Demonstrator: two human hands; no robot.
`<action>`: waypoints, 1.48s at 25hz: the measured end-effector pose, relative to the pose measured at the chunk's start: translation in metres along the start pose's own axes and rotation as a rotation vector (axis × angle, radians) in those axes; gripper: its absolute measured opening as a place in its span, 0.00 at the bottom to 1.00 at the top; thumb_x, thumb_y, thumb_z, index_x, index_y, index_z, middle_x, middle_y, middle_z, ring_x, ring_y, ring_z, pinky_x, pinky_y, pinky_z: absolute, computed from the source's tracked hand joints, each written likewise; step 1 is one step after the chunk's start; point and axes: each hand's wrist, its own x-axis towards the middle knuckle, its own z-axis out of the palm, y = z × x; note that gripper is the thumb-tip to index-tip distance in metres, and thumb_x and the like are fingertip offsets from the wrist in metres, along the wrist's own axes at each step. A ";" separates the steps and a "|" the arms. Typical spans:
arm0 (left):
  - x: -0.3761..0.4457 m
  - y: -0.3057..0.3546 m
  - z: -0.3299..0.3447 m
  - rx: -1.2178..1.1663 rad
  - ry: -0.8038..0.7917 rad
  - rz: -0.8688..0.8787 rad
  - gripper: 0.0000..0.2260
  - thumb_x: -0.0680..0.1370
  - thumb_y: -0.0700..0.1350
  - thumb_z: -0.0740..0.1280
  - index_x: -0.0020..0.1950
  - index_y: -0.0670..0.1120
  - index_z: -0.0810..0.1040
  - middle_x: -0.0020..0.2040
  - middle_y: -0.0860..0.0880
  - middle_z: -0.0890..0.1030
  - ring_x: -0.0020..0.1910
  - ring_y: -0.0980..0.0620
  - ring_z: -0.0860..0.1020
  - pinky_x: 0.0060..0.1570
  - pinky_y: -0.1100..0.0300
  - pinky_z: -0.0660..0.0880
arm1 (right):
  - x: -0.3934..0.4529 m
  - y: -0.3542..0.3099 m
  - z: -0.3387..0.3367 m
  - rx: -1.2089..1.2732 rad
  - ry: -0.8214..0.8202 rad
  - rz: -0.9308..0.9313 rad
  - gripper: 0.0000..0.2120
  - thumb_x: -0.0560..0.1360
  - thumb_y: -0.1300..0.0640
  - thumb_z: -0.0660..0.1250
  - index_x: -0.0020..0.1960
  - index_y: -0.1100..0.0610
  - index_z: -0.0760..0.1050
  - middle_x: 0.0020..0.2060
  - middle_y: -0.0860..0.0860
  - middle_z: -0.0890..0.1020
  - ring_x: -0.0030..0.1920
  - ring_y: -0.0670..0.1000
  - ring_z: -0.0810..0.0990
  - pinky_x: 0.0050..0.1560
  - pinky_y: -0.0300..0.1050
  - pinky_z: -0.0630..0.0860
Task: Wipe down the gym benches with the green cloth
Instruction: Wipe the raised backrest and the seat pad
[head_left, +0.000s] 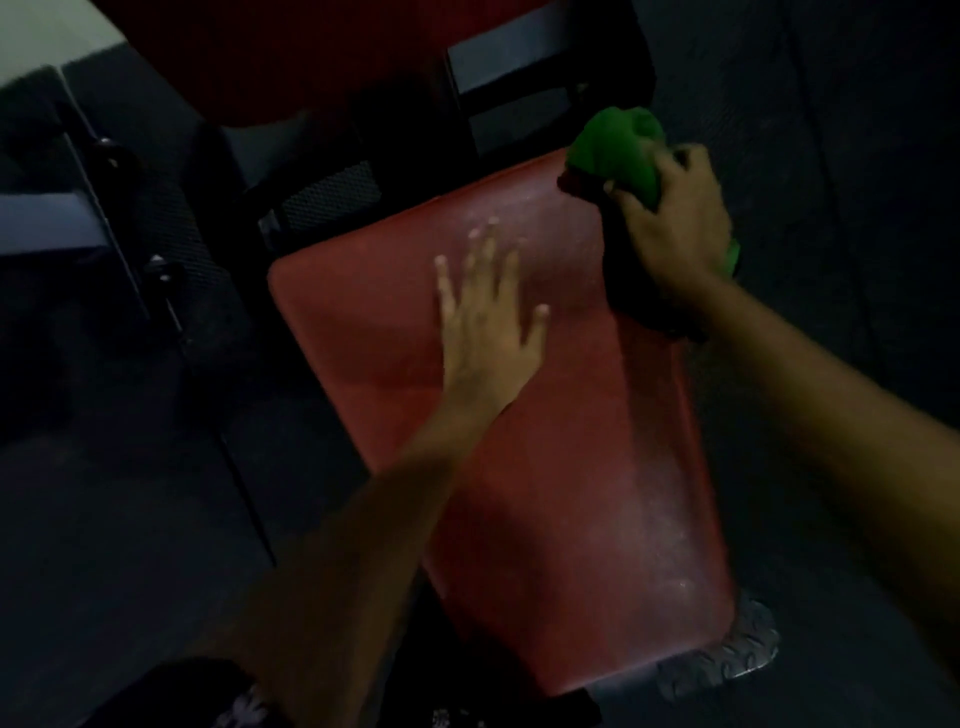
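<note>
A red padded bench seat (571, 467) fills the middle of the head view, dusty and scuffed on its right side. My left hand (488, 317) lies flat on the pad near its far end, fingers straight and spread. My right hand (675, 223) grips a bunched green cloth (618, 150) at the pad's far right corner; a bit of green also shows under the wrist. A second red pad (291, 57), the backrest, stands beyond the seat.
The black metal bench frame (519, 78) rises behind the seat. Another dark frame with knobs (114, 208) stands to the left. A patterned metal foot plate (737, 654) sticks out under the seat's near right corner. Dark rubber floor surrounds everything.
</note>
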 end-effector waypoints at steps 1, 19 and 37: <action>-0.014 -0.023 -0.008 0.037 0.055 -0.135 0.30 0.77 0.55 0.61 0.74 0.42 0.61 0.77 0.41 0.54 0.76 0.43 0.52 0.70 0.42 0.38 | 0.010 -0.009 0.000 0.032 0.018 0.092 0.24 0.78 0.44 0.60 0.71 0.52 0.67 0.67 0.56 0.66 0.64 0.59 0.70 0.58 0.50 0.68; -0.045 -0.089 -0.009 -0.061 0.127 -0.282 0.22 0.82 0.51 0.52 0.75 0.47 0.61 0.77 0.42 0.56 0.76 0.45 0.52 0.67 0.35 0.35 | -0.089 -0.063 0.054 -0.308 -0.098 -0.204 0.27 0.79 0.49 0.59 0.76 0.47 0.55 0.69 0.61 0.64 0.59 0.61 0.70 0.45 0.50 0.70; -0.144 -0.012 -0.185 -0.409 -0.320 -0.231 0.20 0.80 0.39 0.59 0.71 0.38 0.62 0.70 0.39 0.64 0.66 0.41 0.68 0.64 0.54 0.66 | -0.233 -0.109 -0.134 0.191 -0.474 -0.161 0.19 0.77 0.55 0.65 0.67 0.59 0.72 0.56 0.56 0.79 0.56 0.55 0.76 0.40 0.33 0.63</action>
